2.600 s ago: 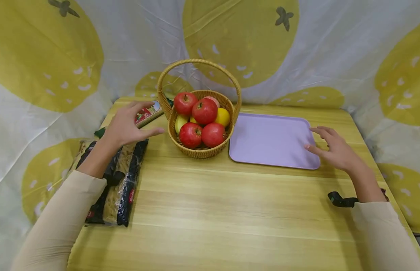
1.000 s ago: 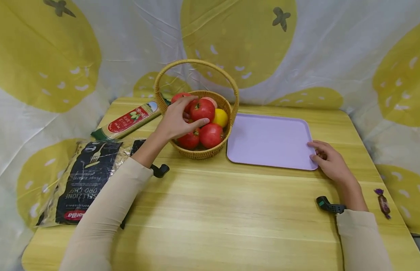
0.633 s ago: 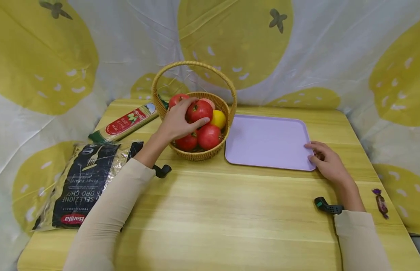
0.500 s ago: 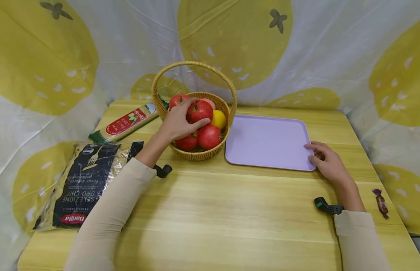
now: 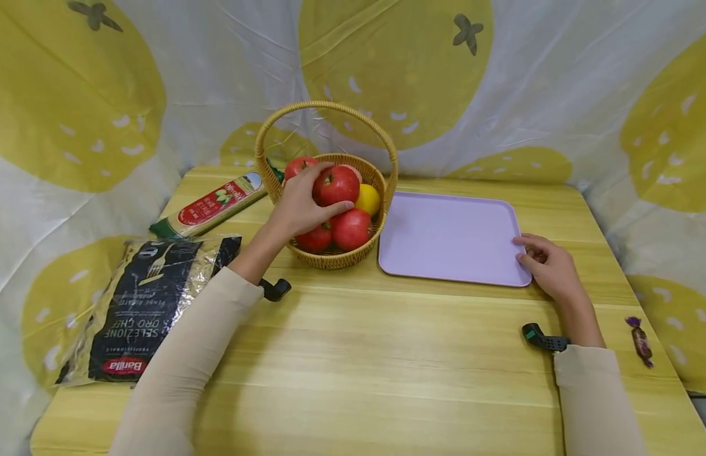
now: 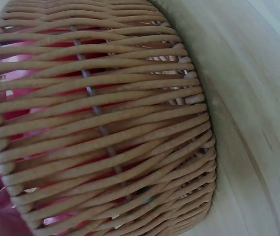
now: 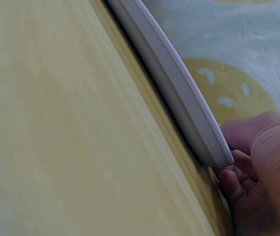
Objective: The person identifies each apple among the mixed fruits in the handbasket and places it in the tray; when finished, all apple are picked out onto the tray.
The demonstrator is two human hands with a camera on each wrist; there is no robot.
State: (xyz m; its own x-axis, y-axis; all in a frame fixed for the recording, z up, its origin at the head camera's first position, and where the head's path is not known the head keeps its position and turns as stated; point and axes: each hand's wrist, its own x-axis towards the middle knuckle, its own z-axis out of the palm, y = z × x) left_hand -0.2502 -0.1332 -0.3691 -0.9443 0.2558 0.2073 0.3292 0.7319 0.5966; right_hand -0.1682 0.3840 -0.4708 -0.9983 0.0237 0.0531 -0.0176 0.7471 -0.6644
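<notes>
From where I stand, the tabletop spreads across the bottom of the frame, with a black pasta bag at lower left and a wrapped candy at lower right. Past these, at the right of the frame, the right hand has its grip pinched on the near right rim of a lilac tray, whose long axis runs left to right. Just left of centre, the left hand is much the nearer to the fruit, its grip curved round a red apple atop the heap in the wicker basket. The relation that counts, I'd say: this apple lies up and right of the palm, round with no long axis, and the basket's right rim and handle stand between it and the tray. I count 3 other red apples beside it, plus a yellow fruit. Farther off, a long packet slants at centre left, before a printed cloth. The left wrist view adds the woven wall from low down, red showing through its gaps, though the gripped apple can't be singled out there; the right wrist view gives the tray edge-on, digits either side of its corner, which the head view half hides.
</notes>
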